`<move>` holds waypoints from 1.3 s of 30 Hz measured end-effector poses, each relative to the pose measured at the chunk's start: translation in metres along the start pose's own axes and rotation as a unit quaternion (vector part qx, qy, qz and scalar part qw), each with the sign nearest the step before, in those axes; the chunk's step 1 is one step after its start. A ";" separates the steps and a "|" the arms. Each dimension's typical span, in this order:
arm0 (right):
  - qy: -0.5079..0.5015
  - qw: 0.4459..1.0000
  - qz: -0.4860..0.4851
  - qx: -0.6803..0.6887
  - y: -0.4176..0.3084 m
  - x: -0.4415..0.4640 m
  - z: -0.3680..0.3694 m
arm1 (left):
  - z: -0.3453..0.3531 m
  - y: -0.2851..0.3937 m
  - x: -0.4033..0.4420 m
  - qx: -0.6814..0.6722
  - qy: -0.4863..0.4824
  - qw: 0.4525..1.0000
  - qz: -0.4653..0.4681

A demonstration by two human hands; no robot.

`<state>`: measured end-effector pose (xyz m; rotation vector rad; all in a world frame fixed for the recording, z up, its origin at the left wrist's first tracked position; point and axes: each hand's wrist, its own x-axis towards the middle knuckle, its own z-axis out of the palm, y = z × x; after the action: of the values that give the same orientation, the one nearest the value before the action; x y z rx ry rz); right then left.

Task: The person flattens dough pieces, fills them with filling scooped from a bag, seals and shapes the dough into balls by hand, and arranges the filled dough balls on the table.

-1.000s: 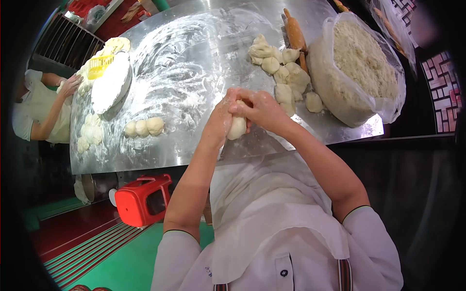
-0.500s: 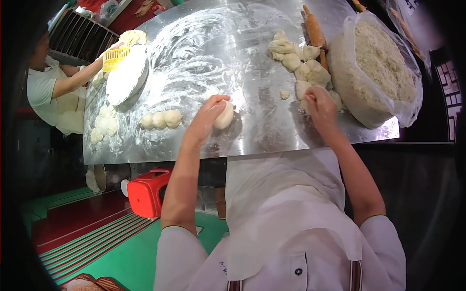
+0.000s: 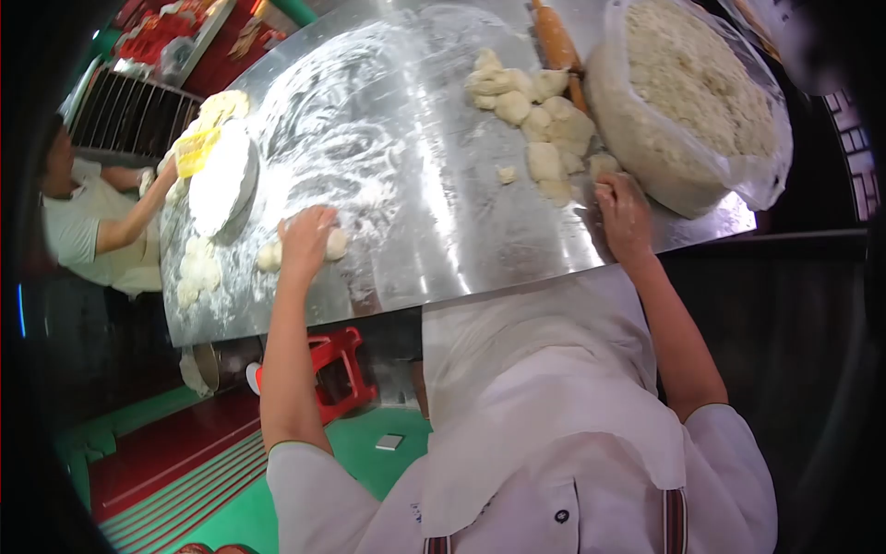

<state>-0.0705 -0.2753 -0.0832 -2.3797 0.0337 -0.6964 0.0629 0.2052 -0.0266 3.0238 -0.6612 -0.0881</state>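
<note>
My left hand [image 3: 307, 242] reaches down over a short row of dough balls at the table's near left part. One dough ball [image 3: 336, 245] shows right of it and another dough ball [image 3: 268, 257] left of it. Its fingers curl round a ball that the hand itself mostly hides. My right hand [image 3: 625, 217], closed, has its fingertips at a lump of dough [image 3: 604, 164] beside the plastic bag. Left of that hand, a pile of dough pieces [image 3: 544, 162] rests on the metal table. A small dough scrap [image 3: 507, 174] sits apart.
A large clear bag [image 3: 646, 162] of crumbly pale mixture stands at right, near a rolling pin [image 3: 556, 42]. Flour [image 3: 341, 129] coats the metal table. At left, a co-worker [image 3: 101, 222] holds a yellow scraper [image 3: 195, 152] by a white mound [image 3: 221, 180]. A red stool [image 3: 346, 369] stands below.
My left hand has moved left with the dough ball to the row. My right hand has shifted from the dough pile to a lump nearer the bag. The camera view has turned slightly.
</note>
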 end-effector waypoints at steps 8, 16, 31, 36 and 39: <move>0.005 1.000 0.007 0.019 0.002 -0.004 -0.002 | 0.009 0.175 0.059 -0.220 0.152 0.959 0.094; -0.016 1.000 0.018 0.002 0.001 -0.005 -0.006 | 0.040 0.287 0.104 -0.187 0.119 0.960 0.170; -0.266 0.952 -0.097 0.115 -0.074 0.006 0.037 | 0.030 0.111 0.019 -0.383 -0.024 0.915 -0.128; -0.256 0.945 -0.196 0.053 -0.085 -0.001 0.085 | 0.001 0.118 0.033 -0.416 0.046 0.906 -0.062; -0.205 0.973 -0.101 0.024 -0.064 0.030 0.089 | 0.013 0.144 0.048 -0.360 0.095 0.928 0.010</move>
<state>-0.0104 -0.1787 -0.0881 -2.4544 -0.4011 -0.2793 0.0462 0.0539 -0.0333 2.2796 -0.4959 -0.0263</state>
